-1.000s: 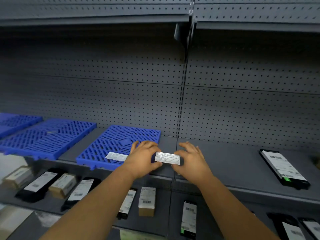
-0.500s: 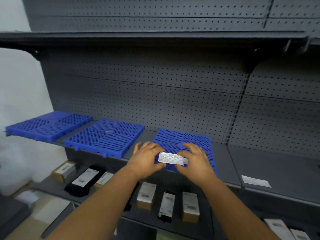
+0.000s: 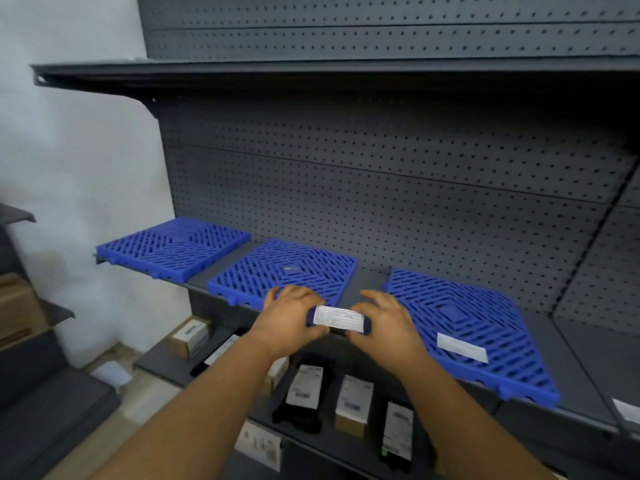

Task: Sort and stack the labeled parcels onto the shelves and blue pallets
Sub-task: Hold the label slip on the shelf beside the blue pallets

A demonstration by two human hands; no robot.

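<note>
Looks like the person is early-to-middle in this job, judging by how things lie. Nearest the camera, at about 6 o'clock, the lower shelf (image 3: 311, 441) already carries a row of labeled parcels: a black one (image 3: 304, 393), a tan box (image 3: 354, 405) and another dark one (image 3: 397, 433) side by side, plus a cardboard box (image 3: 189, 336) out at 8 o'clock. Whether those are sorted or waiting to be sorted can't be told from here.

Moving up to centre frame, the left hand (image 3: 289, 320) and right hand (image 3: 389, 327) hold a small dark parcel (image 3: 338, 318) between them, white label facing up. Each hand's fingers curl round one end of it, so it's a two-handed grip. It sits in the air over the front edge of the middle shelf (image 3: 367, 282), right above the gap between two pallets, touching neither as far as can be seen.

Further back, three blue pallets sit in a row on that shelf. The right pallet (image 3: 460, 327) at 3 o'clock has only a flat white label or slip (image 3: 462, 348) on it. The middle pallet (image 3: 277, 271) has just a tiny speck in its centre, too small to tell what. The far left pallet (image 3: 173, 244) at 10 o'clock carries nothing visible. So the pallets have basically no parcels stacked yet, which is probably most of the work left. The top shelf (image 3: 242, 69) at 12 o'clock is seen from underneath, contents hidden.
</note>
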